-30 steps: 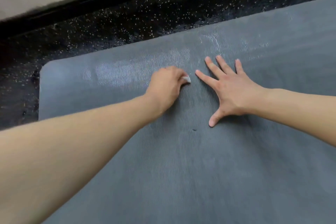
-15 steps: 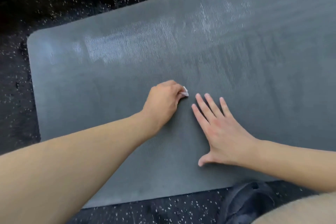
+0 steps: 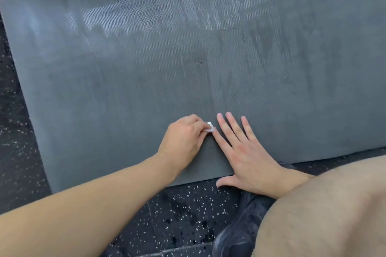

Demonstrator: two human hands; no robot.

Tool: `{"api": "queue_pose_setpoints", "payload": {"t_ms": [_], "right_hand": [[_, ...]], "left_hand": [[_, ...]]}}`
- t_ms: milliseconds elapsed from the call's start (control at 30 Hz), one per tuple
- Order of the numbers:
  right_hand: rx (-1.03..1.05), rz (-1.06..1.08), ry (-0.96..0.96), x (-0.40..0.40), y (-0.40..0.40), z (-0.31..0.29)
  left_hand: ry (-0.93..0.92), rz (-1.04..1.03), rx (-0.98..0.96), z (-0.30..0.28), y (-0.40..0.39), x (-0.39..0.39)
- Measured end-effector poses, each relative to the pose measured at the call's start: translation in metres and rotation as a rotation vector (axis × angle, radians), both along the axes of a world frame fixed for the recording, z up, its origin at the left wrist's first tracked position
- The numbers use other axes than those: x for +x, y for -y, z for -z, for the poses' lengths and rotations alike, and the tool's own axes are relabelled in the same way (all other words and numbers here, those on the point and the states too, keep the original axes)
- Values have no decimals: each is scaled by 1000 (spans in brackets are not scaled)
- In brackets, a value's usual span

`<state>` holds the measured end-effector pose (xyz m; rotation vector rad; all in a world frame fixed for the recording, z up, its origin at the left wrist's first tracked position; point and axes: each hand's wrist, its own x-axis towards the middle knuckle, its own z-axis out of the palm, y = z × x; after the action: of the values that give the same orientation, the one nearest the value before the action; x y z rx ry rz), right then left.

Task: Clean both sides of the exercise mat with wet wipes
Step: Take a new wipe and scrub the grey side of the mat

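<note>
A grey ribbed exercise mat (image 3: 146, 73) lies flat on the floor and fills most of the view. Wet shiny streaks show along its far part. My left hand (image 3: 183, 137) is closed on a small white wet wipe (image 3: 210, 127), pressing it onto the mat close to the near edge; only a corner of the wipe shows past my fingers. Right beside it, my right hand (image 3: 244, 154) lies flat with fingers spread, palm on the mat and thumb at the mat's near edge.
Black rubber floor with white speckles (image 3: 183, 210) surrounds the mat on the left and near side. My bare knee (image 3: 325, 210) and a dark shoe (image 3: 236, 233) sit at the lower right, just off the mat's near edge.
Both hands have slid from the mat's far part back toward its near edge, the left still wiping. The view has tilted down; the wall is gone and my knee and shoe appear.
</note>
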<state>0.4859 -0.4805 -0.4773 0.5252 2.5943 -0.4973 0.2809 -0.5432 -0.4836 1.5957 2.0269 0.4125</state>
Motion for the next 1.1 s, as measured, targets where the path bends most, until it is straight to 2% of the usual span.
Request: {"api": "queue_pose_setpoints", "payload": {"t_ms": [67,167,267,467,533,600,700,767,900,1033,1100], "right_hand": [[12,17,-30,1,4,4],[6,34,-23,2,5,6],[-13,36,-25,5,7,7],[-82,22,-40,4,-4,2],[-70,-24,-85,-10,-39,-2],[-16,-26,-125,-35,-90,-10],[26,88,14,-88,-182,-22],[55,126,139,-121,-231,-24],[124,98,215,-153,-269,-11],[113,96,223,-155,-271,-1],[108,86,220,-153,-275,-1]], "left_hand": [[11,35,-5,1,16,11],[88,210,-53,3,48,29],[126,247,-58,10,68,42],[152,514,-123,7,58,28],[209,440,-96,-2,18,-1],[179,194,56,-12,-49,-42],[38,-184,171,-28,-179,-114],[-57,-307,213,-32,-261,-157],[-99,-431,140,-5,-357,-193],[-245,-344,149,13,-360,-183],[-236,-274,117,14,-342,-168]]}}
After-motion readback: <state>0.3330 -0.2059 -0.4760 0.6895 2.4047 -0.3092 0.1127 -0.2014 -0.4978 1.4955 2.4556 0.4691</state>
